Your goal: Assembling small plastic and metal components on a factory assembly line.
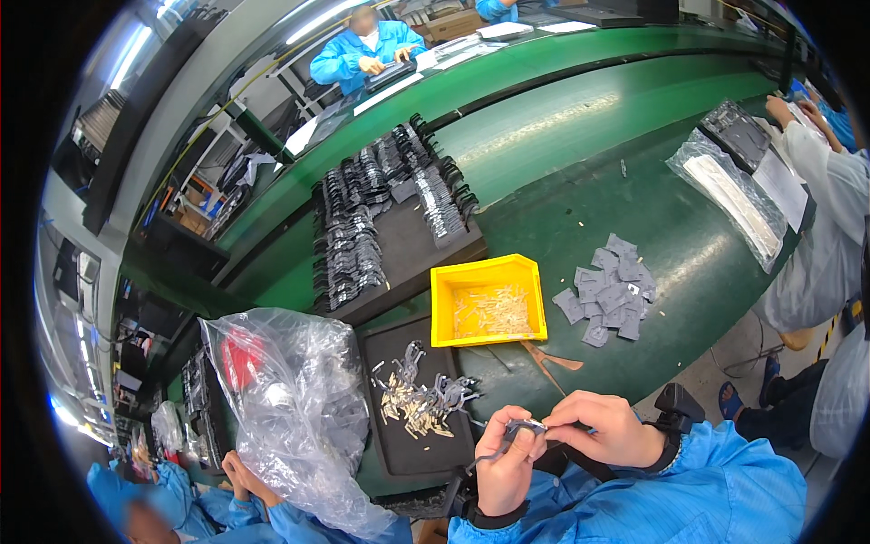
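- Green tabletop [571, 204] fills the middle of the room, with a co-worker in blue [370, 50] seated on the far side, to the left.
- Near edge: my left hand [505, 464] has its thumb and fingers clamped on a small dark grey part [520, 428], held just above my lap.
- My right hand [609, 430] brings thumb and fingertips together at the part's right end; I cannot tell what they pinch.
- Left of my hands lies a black tray [396, 460] with pale slim pieces [412, 410] heaped in it, and a clear plastic bag [313, 399] beyond.
- Farther off, a yellow bin [488, 274] holds more pale pieces.
- Right of the bin, grey flat parts [616, 292] lie piled.
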Action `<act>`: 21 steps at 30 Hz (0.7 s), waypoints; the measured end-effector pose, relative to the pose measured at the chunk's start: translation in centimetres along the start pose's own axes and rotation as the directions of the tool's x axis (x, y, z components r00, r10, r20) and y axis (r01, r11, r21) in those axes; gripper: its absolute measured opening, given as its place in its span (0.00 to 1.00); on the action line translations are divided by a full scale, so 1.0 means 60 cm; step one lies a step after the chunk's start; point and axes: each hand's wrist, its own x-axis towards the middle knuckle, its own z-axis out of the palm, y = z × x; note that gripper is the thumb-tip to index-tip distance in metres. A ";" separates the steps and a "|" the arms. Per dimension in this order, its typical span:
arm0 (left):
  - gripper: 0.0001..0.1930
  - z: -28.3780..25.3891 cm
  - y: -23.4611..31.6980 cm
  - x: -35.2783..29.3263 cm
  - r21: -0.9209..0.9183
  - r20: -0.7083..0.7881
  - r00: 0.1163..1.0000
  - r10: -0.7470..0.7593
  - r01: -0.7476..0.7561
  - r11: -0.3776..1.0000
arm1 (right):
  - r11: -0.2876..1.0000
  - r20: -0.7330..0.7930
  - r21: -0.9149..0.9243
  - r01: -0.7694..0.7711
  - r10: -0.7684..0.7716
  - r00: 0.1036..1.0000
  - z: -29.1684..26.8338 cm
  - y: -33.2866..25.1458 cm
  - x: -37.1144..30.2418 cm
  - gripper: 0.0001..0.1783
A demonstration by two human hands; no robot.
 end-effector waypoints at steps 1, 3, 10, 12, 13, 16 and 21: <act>0.09 -0.001 0.000 -0.001 0.022 0.002 1.000 -0.003 0.003 1.000 | 0.998 0.011 0.057 -0.030 0.030 0.999 -0.001 -0.001 0.000 0.08; 0.09 0.001 0.001 -0.001 0.027 -0.008 1.000 0.002 -0.001 1.000 | 0.992 0.023 0.112 -0.062 0.059 0.998 -0.002 -0.003 0.000 0.09; 0.10 -0.007 -0.005 0.000 0.110 0.023 0.997 0.067 -0.069 0.992 | 0.996 0.047 0.074 -0.052 0.049 0.998 0.000 0.006 -0.005 0.08; 0.11 -0.010 -0.004 0.000 0.154 0.014 0.997 0.077 -0.078 0.985 | 0.993 0.066 0.106 -0.058 0.051 0.997 -0.006 0.010 -0.003 0.08; 0.11 -0.012 -0.002 0.000 0.199 0.003 0.996 0.088 -0.087 0.976 | 0.974 0.121 0.177 -0.142 0.121 0.985 -0.011 0.010 0.001 0.08; 0.15 -0.001 0.003 -0.006 0.268 -0.038 0.997 0.073 -0.060 0.962 | 0.915 0.168 0.296 -0.274 0.232 0.958 -0.006 0.009 0.001 0.09; 0.17 -0.001 -0.001 -0.006 0.346 -0.039 0.996 0.080 -0.062 0.936 | 0.917 0.160 0.274 -0.291 0.255 0.954 -0.003 0.004 0.000 0.10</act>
